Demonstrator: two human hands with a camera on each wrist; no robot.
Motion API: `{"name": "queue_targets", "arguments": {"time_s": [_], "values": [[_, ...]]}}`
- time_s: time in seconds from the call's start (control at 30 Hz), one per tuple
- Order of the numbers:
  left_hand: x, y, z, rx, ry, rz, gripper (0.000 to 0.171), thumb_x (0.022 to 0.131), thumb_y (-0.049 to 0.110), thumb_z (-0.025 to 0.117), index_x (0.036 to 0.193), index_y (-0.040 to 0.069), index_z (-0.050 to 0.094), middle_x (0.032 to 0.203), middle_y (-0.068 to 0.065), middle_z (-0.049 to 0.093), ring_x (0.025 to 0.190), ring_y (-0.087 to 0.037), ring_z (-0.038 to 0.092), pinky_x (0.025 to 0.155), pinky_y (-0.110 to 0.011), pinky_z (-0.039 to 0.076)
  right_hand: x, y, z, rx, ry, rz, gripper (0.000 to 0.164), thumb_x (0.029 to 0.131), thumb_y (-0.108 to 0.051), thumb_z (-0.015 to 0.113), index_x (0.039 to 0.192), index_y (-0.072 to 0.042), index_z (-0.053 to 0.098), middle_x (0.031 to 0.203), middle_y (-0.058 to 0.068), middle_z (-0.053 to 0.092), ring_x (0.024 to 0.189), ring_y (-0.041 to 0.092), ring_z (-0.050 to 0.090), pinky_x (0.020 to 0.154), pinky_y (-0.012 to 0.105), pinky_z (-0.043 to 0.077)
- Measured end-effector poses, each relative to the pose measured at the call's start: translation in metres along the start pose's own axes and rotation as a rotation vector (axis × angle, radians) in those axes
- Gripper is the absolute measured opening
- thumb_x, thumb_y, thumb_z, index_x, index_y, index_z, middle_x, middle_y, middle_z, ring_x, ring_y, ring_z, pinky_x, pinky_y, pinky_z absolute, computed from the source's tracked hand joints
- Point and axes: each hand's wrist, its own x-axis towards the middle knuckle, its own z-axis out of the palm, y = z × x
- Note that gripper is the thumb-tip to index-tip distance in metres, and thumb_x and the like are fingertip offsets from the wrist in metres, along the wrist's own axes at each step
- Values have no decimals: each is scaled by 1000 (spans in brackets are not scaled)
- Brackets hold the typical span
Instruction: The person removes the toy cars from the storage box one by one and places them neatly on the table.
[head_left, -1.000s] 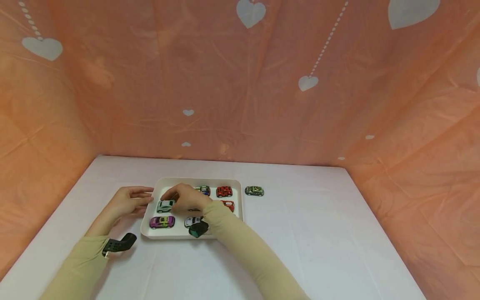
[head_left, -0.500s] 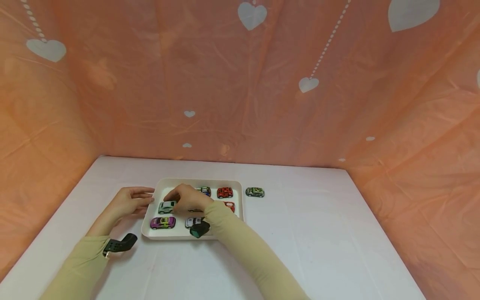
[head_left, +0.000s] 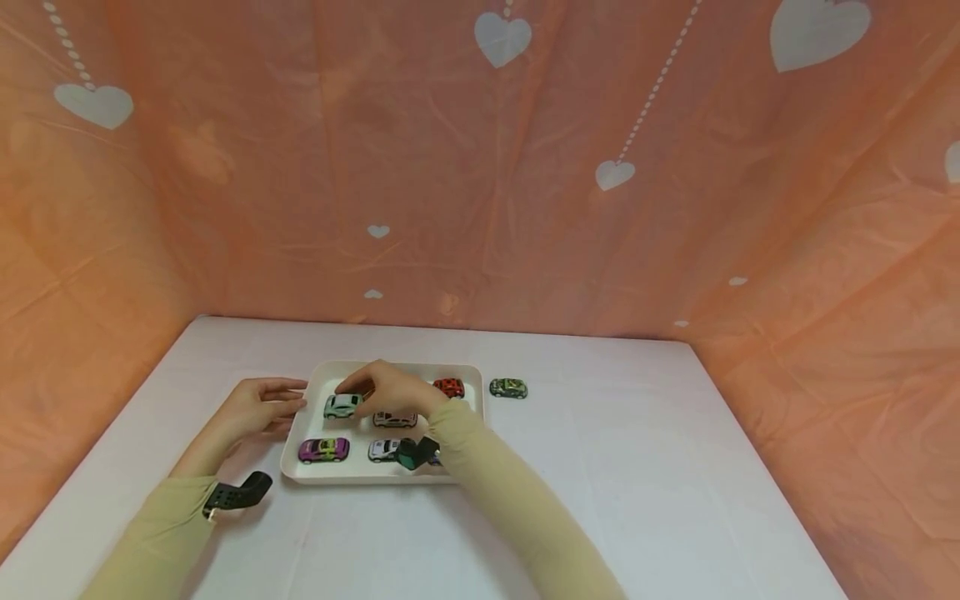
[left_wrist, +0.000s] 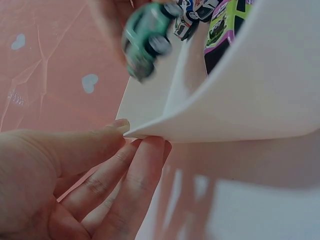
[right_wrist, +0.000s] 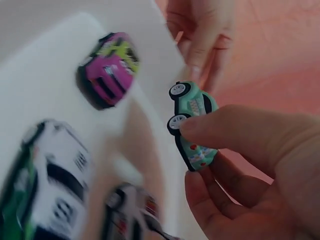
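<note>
A mint-green toy car (head_left: 342, 406) is pinched between the thumb and fingers of my right hand (head_left: 397, 390), raised above the white tray (head_left: 360, 480). In the right wrist view the toy car (right_wrist: 196, 125) is tipped, its wheels facing the tray. My left hand (head_left: 251, 407) grips the tray's left edge; in the left wrist view its thumb (left_wrist: 95, 142) is on the rim with fingers beneath. A purple-and-yellow toy car (head_left: 324, 450), a white toy car (head_left: 384, 450), another pale toy car (head_left: 395, 419) and a red toy car (head_left: 450, 387) sit in the tray.
A green camouflage-patterned toy car (head_left: 508, 388) stands on the white table (head_left: 637, 467), just right of the tray. Orange sheeting (head_left: 450, 167) with pale hearts hangs behind and at both sides. My right forearm hides the tray's right part.
My right hand has lifted the mint-green toy car off the tray floor and moved slightly right and up with it. My left hand stays at the tray's edge.
</note>
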Motion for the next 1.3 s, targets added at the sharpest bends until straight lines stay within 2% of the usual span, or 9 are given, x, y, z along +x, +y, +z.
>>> {"name": "queue_targets", "arguments": {"time_s": [0.3, 0.5, 0.67, 1.0, 1.13, 1.3], "values": [[-1, 0, 0, 29, 1, 14, 49, 91, 11, 66, 130, -12, 49, 107, -20, 66, 74, -16, 64, 61, -30, 55, -33, -1, -31, -35, 30, -25, 42, 81, -1, 74, 122, -9, 66, 115, -5, 65, 99, 3, 59, 82, 19, 48], [0, -2, -3, 57, 10, -2, 49, 91, 13, 66, 131, -11, 49, 109, -22, 65, 76, -15, 64, 61, -30, 55, -57, 4, -48, -49, 52, -56, 44, 81, -2, 75, 123, -8, 65, 119, -3, 64, 101, 6, 59, 87, 22, 48], [-2, -3, -3, 66, 13, -22, 51, 91, 16, 67, 131, -10, 49, 113, -25, 63, 78, -15, 64, 61, -30, 54, -79, 11, -60, -37, 88, -27, 42, 82, 1, 72, 123, -8, 65, 119, -1, 64, 104, 11, 60, 87, 24, 49], [0, -2, -5, 79, 16, -21, 50, 92, 16, 65, 131, -10, 49, 114, -27, 62, 77, -18, 66, 62, -30, 55, -122, 43, -83, -53, 178, 4, 42, 81, 1, 72, 121, -8, 66, 120, 1, 64, 105, 12, 59, 93, 34, 47], [1, -2, -4, 67, 12, -26, 50, 92, 15, 66, 131, -11, 49, 112, -25, 63, 77, -18, 65, 62, -30, 55, -139, 56, -88, -34, 196, 14, 41, 81, 4, 70, 121, -4, 66, 120, 6, 64, 107, 16, 59, 95, 39, 46], [2, -3, -5, 54, 22, -19, 49, 91, 12, 66, 130, -11, 49, 109, -24, 65, 76, -17, 66, 61, -30, 55, -156, 72, -94, -31, 220, 23, 42, 81, 4, 70, 122, -1, 64, 119, 8, 64, 109, 18, 60, 96, 40, 45]]}}
